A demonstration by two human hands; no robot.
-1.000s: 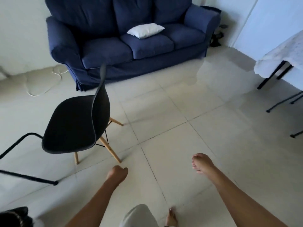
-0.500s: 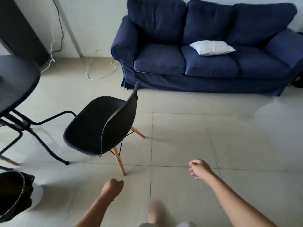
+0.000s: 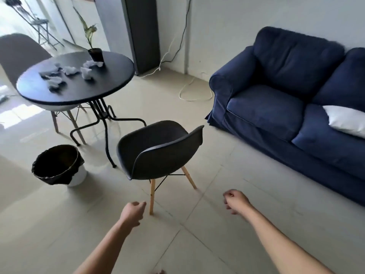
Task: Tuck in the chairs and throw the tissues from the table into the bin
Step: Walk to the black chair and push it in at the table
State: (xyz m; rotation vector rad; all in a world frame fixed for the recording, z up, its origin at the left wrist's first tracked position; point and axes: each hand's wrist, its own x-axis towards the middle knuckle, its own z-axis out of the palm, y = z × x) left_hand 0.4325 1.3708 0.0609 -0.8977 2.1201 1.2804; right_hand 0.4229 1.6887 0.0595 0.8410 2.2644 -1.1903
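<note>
Curled loosely, holding nothing, left hand [image 3: 132,213] and right hand [image 3: 236,201] near chair [image 3: 158,151], apart from it; bare floor [image 3: 227,175] around; tissues [image 3: 69,73] on table [image 3: 112,84].

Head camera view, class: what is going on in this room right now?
A person stands behind a black chair pulled out from the round table. The left hand and right hand are loosely curled, holding nothing. Crumpled tissues lie on the table; the bin stands beside it.
</note>
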